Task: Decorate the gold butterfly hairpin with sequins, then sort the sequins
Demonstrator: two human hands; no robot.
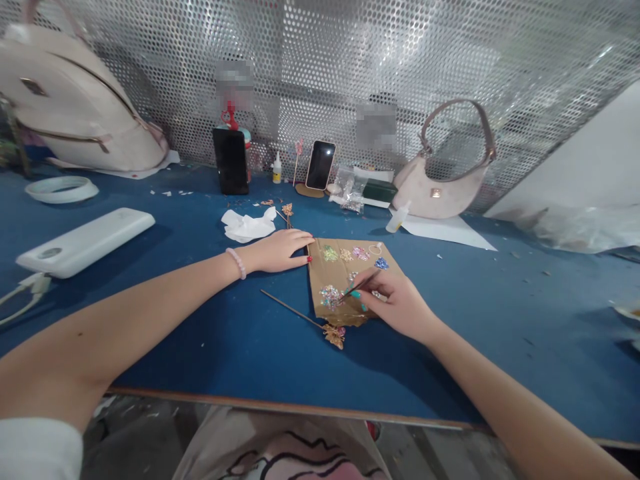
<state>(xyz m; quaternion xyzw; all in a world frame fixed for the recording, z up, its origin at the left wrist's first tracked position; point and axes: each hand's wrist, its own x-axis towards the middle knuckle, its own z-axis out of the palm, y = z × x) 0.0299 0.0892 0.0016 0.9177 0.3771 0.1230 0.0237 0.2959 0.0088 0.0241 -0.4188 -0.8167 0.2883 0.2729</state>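
Observation:
A piece of brown cardboard (320, 270) lies on the blue table, bearing small piles of coloured rhinestones. My left hand (283, 251) rests flat with fingers stretched out, its fingertips at the cardboard's left edge. Closed around dark tweezers (356, 287), my right hand (400, 300) hovers over the cardboard's right part. The tweezer tips reach the clear, iridescent rhinestones (330, 297) near the front left corner. Green rhinestones (330, 253), pink ones (360, 253) and blue ones (382, 263) sit farther back. In front of the cardboard lies a hairpin (334, 335) with a gold ornament.
White crumpled tissue (249, 225) lies behind my left hand, near another gold-ornamented hairpin (287, 210). A glue bottle (398, 218) leans at the back right. Two phones stand behind, including a dark one (231, 162). A power bank (87, 241) is left; a handbag (440, 183) stands right.

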